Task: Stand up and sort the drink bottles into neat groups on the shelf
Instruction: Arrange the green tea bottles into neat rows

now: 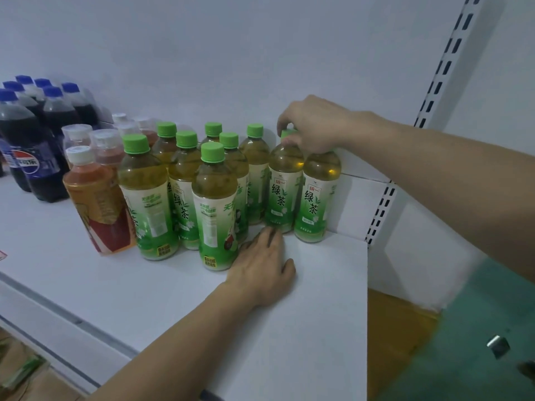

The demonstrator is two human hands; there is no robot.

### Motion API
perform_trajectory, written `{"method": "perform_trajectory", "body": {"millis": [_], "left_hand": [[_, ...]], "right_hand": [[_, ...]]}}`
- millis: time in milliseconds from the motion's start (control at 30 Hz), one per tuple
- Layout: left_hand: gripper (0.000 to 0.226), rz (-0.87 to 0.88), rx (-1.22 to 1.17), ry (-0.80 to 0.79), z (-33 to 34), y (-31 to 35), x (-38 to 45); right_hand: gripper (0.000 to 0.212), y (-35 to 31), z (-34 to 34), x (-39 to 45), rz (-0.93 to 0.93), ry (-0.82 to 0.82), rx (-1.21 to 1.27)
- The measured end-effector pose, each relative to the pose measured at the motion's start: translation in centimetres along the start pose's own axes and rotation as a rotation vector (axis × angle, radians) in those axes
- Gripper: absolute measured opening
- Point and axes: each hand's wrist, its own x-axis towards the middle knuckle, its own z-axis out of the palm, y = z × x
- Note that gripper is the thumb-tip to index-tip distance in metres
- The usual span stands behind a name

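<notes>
Green tea bottles (212, 198) upright at the shelf's (304, 299) right end.
Pale yellow tea, green caps, green-and-white labels. Right hand (314, 124) curls over two bottles' tops, pinching one cap; left hand (260, 267) lies flat, fingers relaxed. Cola bottles (34, 140) and an orange-labelled bottle (98, 204) stand left.

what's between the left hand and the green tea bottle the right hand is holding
Nothing visible. The left hand lies flat on the shelf just before that bottle, which the right hand grips at the cap.
</notes>
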Motion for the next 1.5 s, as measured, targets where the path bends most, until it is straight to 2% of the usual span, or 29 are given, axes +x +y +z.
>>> {"method": "perform_trajectory", "body": {"millis": [100,233,300,400,533,700,767,867,900,967,1033,1067,1100,1200,1233,1300,1400,1433,1467,1500], "left_hand": [[0.066,-0.001,0.007,0.000,0.1,0.0,0.0],[0.060,-0.007,0.010,0.001,0.1,-0.1,-0.1],[0.057,-0.010,0.004,0.000,0.1,0.0,-0.1],[0.054,-0.017,0.005,-0.010,0.1,-0.1,0.0],[0.055,-0.017,0.011,-0.015,0.1,-0.2,-0.1],[0.055,-0.004,0.016,-0.013,0.3,-0.1,0.0],[0.056,-0.005,0.004,-0.012,0.2,0.0,-0.1],[0.055,-0.013,0.005,-0.019,-0.1,0.1,-0.1],[0.052,-0.014,0.000,-0.028,-0.2,0.0,-0.2],[0.041,0.010,-0.024,-0.049,-0.4,-0.3,-0.4],[0.035,0.081,-0.013,-0.096,-0.9,-0.7,-1.0],[0.037,0.124,0.011,-0.141,-1.4,-0.9,-1.6],[0.042,0.169,0.029,-0.194,-2.2,-1.1,-2.3],[0.053,0.261,-0.001,-0.326,-4.9,-2.1,-4.9],[0.048,0.285,-0.053,-0.310,-5.6,-2.8,-5.6],[0.029,0.260,-0.178,-0.136,-6.3,-4.4,-7.1],[0.042,-0.081,-0.440,0.253,-5.8,-6.9,-8.3],[0.036,-0.180,-0.489,0.405,-5.5,-7.4,-8.3],[0.028,-0.241,-0.525,0.504,-5.2,-7.6,-8.2],[0.030,-0.276,-0.550,0.516,-4.9,-7.5,-7.9]], "right_hand": [[0.040,-0.3,-0.6,0.5,0.007,-0.029,-0.038],[0.047,-2.1,-1.2,1.9,-0.071,0.079,0.024],[0.048,-3.4,-0.7,2.7,-0.110,0.039,0.038],[0.042,-4.1,0.6,3.7,-0.088,-0.008,-0.009],[0.027,-4.0,0.5,4.2,-0.080,0.009,0.015],[0.019,-3.8,0.5,4.7,-0.064,0.006,0.042],[0.019,-4.0,0.5,4.9,-0.066,-0.015,0.040],[0.031,-4.0,0.3,4.5,-0.053,-0.032,0.007],[0.035,-4.1,0.2,4.2,-0.042,-0.005,-0.005],[0.033,-4.4,-0.2,2.7,-0.046,0.163,0.060],[0.026,-5.1,-0.8,0.6,-0.099,0.416,0.272],[0.025,-5.6,-1.1,-0.6,-0.153,0.502,0.405],[0.025,-6.2,-1.3,-1.7,-0.226,0.512,0.503],[0.028,-8.0,-0.6,-3.5,-0.429,0.260,0.467],[0.028,-8.3,0.1,-3.6,-0.439,0.189,0.438],[0.031,-8.6,1.3,-3.7,-0.407,0.140,0.488],[0.029,-8.5,2.9,-4.4,-0.342,0.177,0.704],[0.029,-8.8,3.3,-4.8,-0.327,0.212,0.765],[0.030,-9.2,3.8,-5.1,-0.309,0.249,0.813],[0.031,-9.9,4.4,-5.3,-0.290,0.288,0.856]]}}
